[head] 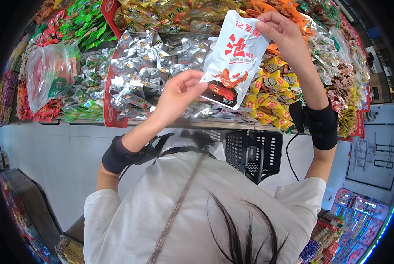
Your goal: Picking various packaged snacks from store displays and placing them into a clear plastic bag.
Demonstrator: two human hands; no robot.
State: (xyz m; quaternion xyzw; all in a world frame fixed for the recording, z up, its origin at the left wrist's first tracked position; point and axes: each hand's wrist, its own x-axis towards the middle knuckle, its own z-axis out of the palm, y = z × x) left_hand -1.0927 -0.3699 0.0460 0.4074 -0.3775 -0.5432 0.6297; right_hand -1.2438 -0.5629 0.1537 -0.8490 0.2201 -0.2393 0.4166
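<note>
Raised over a display of packaged snacks is a white snack pouch (239, 59), with red writing and a picture of cooked food near its lower end. My left hand (181, 95) pinches its lower left corner between thumb and fingers. At the upper right corner, my right hand (279, 31) grips the pouch's edge. The pouch tilts a little and its printed front faces up. Beneath it lie small silver foil packets (144, 72) in a heap, partly hidden by the pouch and my left hand. Yellow packets (272, 89) lie to the right, below my right forearm.
A red divider (109, 99) borders the silver packets on the left. Beyond it sits a clear plastic bag (46, 79) with items inside. Gold packets (170, 13) fill the far row. Under the shelf edge (216, 124) a black perforated shopping basket (266, 155) stands close to my body.
</note>
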